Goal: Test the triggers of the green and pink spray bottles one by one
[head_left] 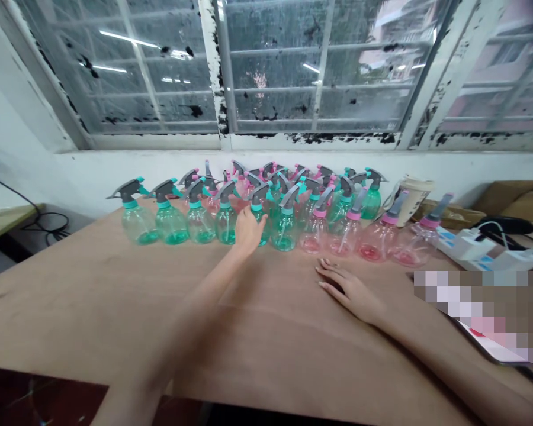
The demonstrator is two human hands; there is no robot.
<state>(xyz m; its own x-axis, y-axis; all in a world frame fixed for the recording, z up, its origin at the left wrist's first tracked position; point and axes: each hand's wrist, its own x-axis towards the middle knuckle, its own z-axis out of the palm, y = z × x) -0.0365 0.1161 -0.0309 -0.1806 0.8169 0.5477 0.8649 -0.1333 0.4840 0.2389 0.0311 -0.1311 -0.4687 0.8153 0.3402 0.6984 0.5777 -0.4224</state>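
Bare left arm [195, 310] stretched over the brown table [93, 302] to a green spray bottle [258, 206]

At its end, the left hand [247, 229] was at the top part of that bottle, near its teal collar. Its fingers were bent a little, and the thumb stuck out to the right. I cannot tell how tightly they held on, because the hand hid part of the bottle. That bottle stood upright in the front row, fifth from the left.

The right hand [355, 294] lay on the table, palm down. Its fingers were loosely spread, with nothing in them. It was near the pink spray bottles [346, 241] but not touching them.

Four green bottles [171, 226] stood left of the left hand, and one more stood just to its right. Then came four pink ones. They had grey spray tops. Behind them, more bottles [339, 212] were crowded together near the white wall [102, 177].

A paper cup [411, 200] stood behind the pink ones. Further right were a cardboard box [519, 198], a white power strip [446, 238] with white plugs [471, 244], and a flat screen [493, 350], partly covered by blurry squares. A big window [284, 77] was at the back.
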